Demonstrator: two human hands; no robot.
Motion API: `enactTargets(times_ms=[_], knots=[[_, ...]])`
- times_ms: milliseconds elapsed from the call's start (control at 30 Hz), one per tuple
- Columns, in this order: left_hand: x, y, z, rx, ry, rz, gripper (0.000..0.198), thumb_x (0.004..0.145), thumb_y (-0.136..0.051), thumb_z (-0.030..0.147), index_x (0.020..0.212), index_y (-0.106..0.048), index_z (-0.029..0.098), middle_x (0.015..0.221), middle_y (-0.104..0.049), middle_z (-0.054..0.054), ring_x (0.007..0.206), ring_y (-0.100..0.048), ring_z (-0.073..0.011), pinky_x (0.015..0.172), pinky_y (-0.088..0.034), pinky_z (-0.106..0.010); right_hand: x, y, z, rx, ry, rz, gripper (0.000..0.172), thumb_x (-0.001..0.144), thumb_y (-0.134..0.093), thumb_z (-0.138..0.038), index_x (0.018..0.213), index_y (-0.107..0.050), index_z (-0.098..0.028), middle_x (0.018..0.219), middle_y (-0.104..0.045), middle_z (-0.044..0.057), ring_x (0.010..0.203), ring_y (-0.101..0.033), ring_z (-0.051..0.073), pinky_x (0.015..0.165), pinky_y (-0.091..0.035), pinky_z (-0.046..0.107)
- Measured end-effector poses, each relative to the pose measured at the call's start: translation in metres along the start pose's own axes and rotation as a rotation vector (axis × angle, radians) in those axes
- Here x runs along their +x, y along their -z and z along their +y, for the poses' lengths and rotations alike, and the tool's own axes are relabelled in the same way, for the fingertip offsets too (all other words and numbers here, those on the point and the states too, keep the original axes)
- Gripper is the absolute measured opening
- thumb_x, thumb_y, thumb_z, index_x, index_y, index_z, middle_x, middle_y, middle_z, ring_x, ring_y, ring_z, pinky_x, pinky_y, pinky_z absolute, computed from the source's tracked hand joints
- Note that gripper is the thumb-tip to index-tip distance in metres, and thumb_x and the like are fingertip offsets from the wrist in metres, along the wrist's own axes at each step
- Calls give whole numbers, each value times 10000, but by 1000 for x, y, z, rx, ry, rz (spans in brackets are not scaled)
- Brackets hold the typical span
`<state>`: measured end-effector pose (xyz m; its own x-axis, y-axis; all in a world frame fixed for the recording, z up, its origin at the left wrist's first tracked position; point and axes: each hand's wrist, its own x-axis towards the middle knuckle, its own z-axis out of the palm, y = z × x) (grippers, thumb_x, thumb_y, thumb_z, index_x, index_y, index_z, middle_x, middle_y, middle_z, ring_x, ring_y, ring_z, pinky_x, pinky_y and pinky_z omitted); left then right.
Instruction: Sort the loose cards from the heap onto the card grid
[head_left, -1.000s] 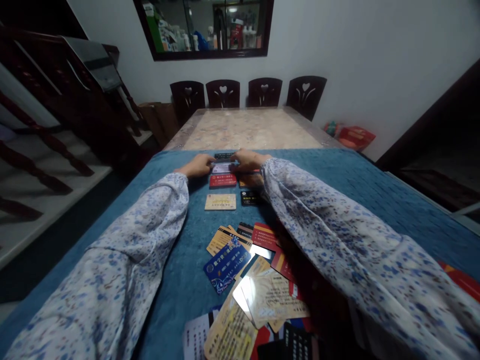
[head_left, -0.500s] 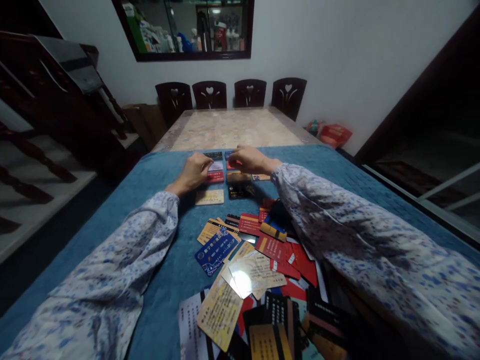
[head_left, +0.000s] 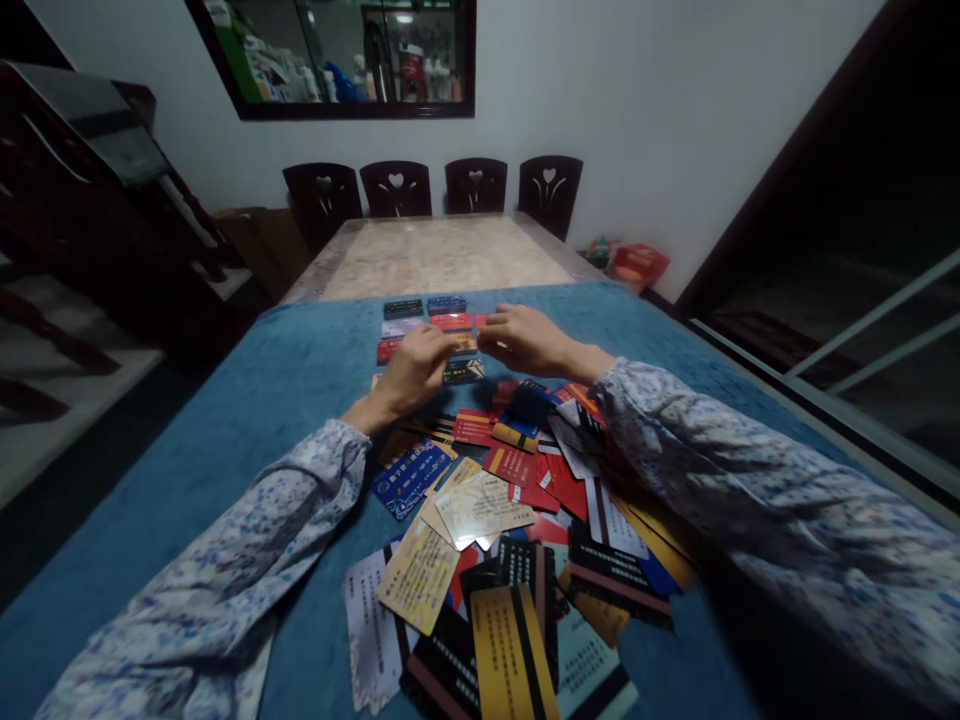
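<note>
Both my arms, in blue-flowered sleeves, reach over a blue cloth (head_left: 285,400). My left hand (head_left: 415,373) hovers with fingers curled and tips pinched together beside an orange card (head_left: 466,343); what it holds, if anything, is hidden. My right hand (head_left: 527,341) is palm down with bent fingers just right of that card. Beyond the hands lie neat rows of cards: a black card (head_left: 403,308), a blue card (head_left: 447,304), a red card (head_left: 451,322). Below the hands lies a loose pile of cards (head_left: 517,520), with a blue card (head_left: 411,478) at its left edge.
The cloth covers the near part of a long marble-topped table (head_left: 442,260). Several dark chairs (head_left: 397,188) stand at its far end under a framed window. A dark wooden staircase (head_left: 90,230) rises on the left. A red bag (head_left: 637,262) lies on the floor at the right.
Both hands have drawn back from the far rows toward the pile, the left one more. The view has swung right and down, so more of the pile shows.
</note>
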<state>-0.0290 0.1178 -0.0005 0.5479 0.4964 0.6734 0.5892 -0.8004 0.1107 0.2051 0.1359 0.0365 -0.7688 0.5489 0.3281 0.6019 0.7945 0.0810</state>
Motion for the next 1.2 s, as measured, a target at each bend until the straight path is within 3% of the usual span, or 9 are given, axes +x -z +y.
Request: enactTargets(times_ms=[333,567,933,1200], knots=[[0,-13,51,-90,-154,-41,202,968,-510,113,986,-703,169,922,-734,-90,943,-631,-221,860,-556,-395,-81,10,-8,-44,-113,-21,324,1024,-440,-276,928,-738,-197,861,-706,107,828,-499,213,729,-304,336],[2,-21,69,-109,-256,-106,195,974,-511,114,1010,-699,154,936,-740,-101,972,-634,-225,876,-566,-385,-123,10,-5,-77,-213,-13,329,1031,-450,-300,927,-747,-204,836,-703,104,836,-514,216,710,-294,335],[21,-48,78,-138,-259,-313,259,950,-518,106,1104,-714,177,1111,-748,-118,1118,-609,-258,957,-537,-446,-144,7,-1,-155,-395,-113,249,983,-536,-318,971,-763,-218,913,-742,117,889,-552,243,701,-316,355],[37,-70,85,-94,-228,-457,274,973,-508,146,1192,-673,146,1261,-702,-139,1221,-564,-285,1024,-492,-447,-148,4,-7,-173,-502,-251,372,1028,-476,-422,976,-775,-207,1051,-762,134,1011,-560,281,726,-328,375]])
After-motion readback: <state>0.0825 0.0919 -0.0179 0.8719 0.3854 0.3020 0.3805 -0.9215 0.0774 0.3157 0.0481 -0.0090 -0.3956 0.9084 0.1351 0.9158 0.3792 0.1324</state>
